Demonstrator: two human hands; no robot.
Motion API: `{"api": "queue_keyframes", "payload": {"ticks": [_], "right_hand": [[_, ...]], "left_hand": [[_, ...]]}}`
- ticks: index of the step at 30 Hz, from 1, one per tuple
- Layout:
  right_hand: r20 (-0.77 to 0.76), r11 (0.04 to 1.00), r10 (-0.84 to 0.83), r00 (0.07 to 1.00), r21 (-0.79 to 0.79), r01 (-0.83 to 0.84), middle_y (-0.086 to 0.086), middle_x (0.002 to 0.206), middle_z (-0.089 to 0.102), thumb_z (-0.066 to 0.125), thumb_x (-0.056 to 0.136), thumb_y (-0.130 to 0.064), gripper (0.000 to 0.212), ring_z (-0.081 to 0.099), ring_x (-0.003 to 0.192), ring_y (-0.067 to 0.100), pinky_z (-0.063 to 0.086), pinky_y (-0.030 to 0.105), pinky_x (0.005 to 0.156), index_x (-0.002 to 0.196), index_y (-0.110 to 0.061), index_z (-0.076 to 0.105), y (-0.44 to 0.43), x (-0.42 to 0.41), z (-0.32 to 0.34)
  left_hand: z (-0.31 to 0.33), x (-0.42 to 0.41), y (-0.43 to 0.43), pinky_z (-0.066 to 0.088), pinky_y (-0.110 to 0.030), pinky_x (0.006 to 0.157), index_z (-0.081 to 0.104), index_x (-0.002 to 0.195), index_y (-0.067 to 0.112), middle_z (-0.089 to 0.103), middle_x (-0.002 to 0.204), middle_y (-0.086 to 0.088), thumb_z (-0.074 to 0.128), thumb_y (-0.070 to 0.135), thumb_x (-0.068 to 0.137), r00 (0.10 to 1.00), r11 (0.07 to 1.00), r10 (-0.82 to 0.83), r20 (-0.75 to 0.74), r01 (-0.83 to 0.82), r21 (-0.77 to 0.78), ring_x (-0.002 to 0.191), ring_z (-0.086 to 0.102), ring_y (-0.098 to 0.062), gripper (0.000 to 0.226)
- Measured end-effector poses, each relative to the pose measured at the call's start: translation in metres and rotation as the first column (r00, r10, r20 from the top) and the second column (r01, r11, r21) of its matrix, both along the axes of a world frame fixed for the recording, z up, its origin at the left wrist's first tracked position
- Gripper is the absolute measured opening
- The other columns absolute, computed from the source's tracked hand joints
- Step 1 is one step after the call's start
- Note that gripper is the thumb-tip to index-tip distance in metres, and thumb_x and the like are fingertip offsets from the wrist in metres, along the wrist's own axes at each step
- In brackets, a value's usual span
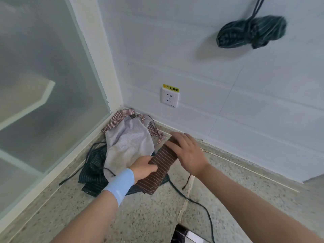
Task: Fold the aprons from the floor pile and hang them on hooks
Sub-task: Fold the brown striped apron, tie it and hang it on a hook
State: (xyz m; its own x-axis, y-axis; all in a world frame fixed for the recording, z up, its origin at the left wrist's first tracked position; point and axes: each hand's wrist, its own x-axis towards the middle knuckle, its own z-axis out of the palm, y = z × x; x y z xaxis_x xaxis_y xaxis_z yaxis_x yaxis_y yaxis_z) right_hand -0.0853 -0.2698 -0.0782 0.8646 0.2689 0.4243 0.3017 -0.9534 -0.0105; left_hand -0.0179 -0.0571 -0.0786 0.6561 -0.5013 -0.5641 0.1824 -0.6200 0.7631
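Left grip [144, 166] had its fingers curled round the near edge of the brown striped apron [152, 179], a narrow folded strip lying on the floor [149, 216] just beside the pile [129, 139] in the corner. Right grip [188, 153] lay flat and spread on the strip's far end. Folding looked well along. The next move probably called for one more fold, then a lift to a hook, like the dark bundle [250, 31] hanging on the wall.

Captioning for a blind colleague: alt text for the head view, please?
A left hand grips and a right hand presses a folded brown striped cloth apron on a speckled floor. A pile of crumpled aprons lies beside it; a rolled dark green striped apron hangs on the wall.
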Motion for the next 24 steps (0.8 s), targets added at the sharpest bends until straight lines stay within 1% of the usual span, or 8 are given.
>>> {"api": "queue_keyframes", "payload": {"ticks": [5, 8, 11, 13, 17, 20, 22, 24], "right_hand": [[-0.162, 0.994, 0.028, 0.986, -0.104, -0.045, 0.009, 0.159, 0.033, 0.051, 0.077, -0.032, 0.077, 0.024, 0.150, 0.030, 0.012, 0.058, 0.121, 0.151, -0.017, 0.038, 0.009, -0.037, 0.020], [-0.078, 0.988, -0.131, 0.988, -0.094, 0.124, 0.004, 0.137, 0.055, 0.059, 0.087, -0.043, 0.060, 0.048, 0.132, 0.027, 0.022, 0.063, 0.115, 0.141, -0.017, 0.049, 0.021, -0.046, 0.032], [-0.073, 0.970, -0.207, 0.976, 0.115, 0.214, -0.003, 0.118, 0.064, 0.056, 0.096, -0.035, 0.032, 0.062, 0.109, 0.022, 0.040, 0.044, 0.104, 0.125, -0.022, 0.054, 0.028, -0.043, 0.044], [-0.218, 0.915, -0.195, 0.956, 0.310, 0.257, -0.005, 0.109, 0.069, 0.057, 0.097, -0.032, 0.023, 0.066, 0.097, 0.019, 0.049, 0.035, 0.085, 0.119, -0.025, 0.055, 0.030, -0.045, 0.061], [-0.525, 0.604, -0.042, 0.850, 0.664, 0.441, 0.000, 0.084, 0.074, 0.059, 0.094, -0.020, 0.006, 0.071, 0.072, 0.020, 0.060, 0.044, 0.071, 0.094, -0.022, 0.065, 0.036, -0.041, 0.106], [-0.618, 0.367, 0.039, 0.785, 0.740, 0.564, 0.011, 0.085, 0.076, 0.065, 0.092, -0.014, 0.010, 0.073, 0.073, 0.024, 0.063, 0.041, 0.069, 0.095, -0.008, 0.073, 0.040, -0.038, 0.129], [-0.640, 0.269, 0.100, 0.762, 0.755, 0.599, 0.013, 0.090, 0.077, 0.066, 0.089, -0.010, 0.013, 0.074, 0.080, 0.027, 0.063, 0.041, 0.072, 0.098, -0.007, 0.075, 0.042, -0.038, 0.143], [-0.635, 0.201, 0.112, 0.764, 0.768, 0.609, 0.013, 0.093, 0.077, 0.066, 0.087, -0.004, 0.017, 0.073, 0.081, 0.026, 0.062, 0.042, 0.077, 0.100, -0.005, 0.076, 0.045, -0.035, 0.159]], "left_hand": [[0.046, -0.009, 0.009, 0.052, -0.050, 0.098, 0.067, 0.111, -0.001, 0.072, 0.105, -0.020, 0.057, 0.004, 0.086, 0.987, 0.982, -0.034, -0.156, 0.004, -0.188, 0.098, 0.069, -0.034, 0.028], [0.071, -0.020, 0.012, 0.052, -0.044, 0.095, 0.061, 0.120, -0.006, 0.069, 0.106, -0.021, 0.056, 0.003, 0.093, 0.973, 0.961, -0.084, -0.215, 0.022, -0.276, 0.098, 0.067, -0.031, 0.028], [0.084, -0.025, 0.013, 0.052, -0.042, 0.096, 0.061, 0.125, 0.002, 0.067, 0.117, -0.023, 0.063, 0.012, 0.094, 0.964, 0.909, -0.103, -0.247, -0.010, -0.418, 0.103, 0.065, -0.030, 0.033], [0.089, -0.029, 0.017, 0.051, -0.042, 0.100, 0.056, 0.133, 0.006, 0.063, 0.127, -0.023, 0.066, 0.015, 0.093, 0.957, 0.870, -0.173, -0.232, 0.038, -0.492, 0.111, 0.063, -0.032, 0.042], [0.103, -0.042, 0.018, 0.055, -0.042, 0.096, 0.051, 0.134, 0.009, 0.068, 0.122, -0.017, 0.071, 0.006, 0.088, 0.995, 0.885, -0.030, -0.100, -0.020, -0.464, 0.110, 0.067, -0.031, 0.050], [0.116, -0.039, 0.016, 0.054, -0.047, 0.096, 0.047, 0.129, 0.012, 0.069, 0.116, -0.013, 0.088, 0.023, 0.069, 0.985, 0.890, 0.171, 0.016, -0.147, -0.432, 0.103, 0.070, -0.027, 0.074], [0.127, -0.036, 0.016, 0.052, -0.046, 0.100, 0.045, 0.135, 0.013, 0.067, 0.122, -0.014, 0.088, 0.034, 0.065, 0.995, 0.879, 0.095, -0.038, -0.102, -0.465, 0.109, 0.068, -0.027, 0.085], [0.140, -0.040, 0.017, 0.052, -0.042, 0.100, 0.048, 0.137, 0.011, 0.066, 0.125, -0.016, 0.077, 0.032, 0.082, 0.991, 0.849, -0.044, -0.125, -0.028, -0.528, 0.112, 0.066, -0.027, 0.066]]}}
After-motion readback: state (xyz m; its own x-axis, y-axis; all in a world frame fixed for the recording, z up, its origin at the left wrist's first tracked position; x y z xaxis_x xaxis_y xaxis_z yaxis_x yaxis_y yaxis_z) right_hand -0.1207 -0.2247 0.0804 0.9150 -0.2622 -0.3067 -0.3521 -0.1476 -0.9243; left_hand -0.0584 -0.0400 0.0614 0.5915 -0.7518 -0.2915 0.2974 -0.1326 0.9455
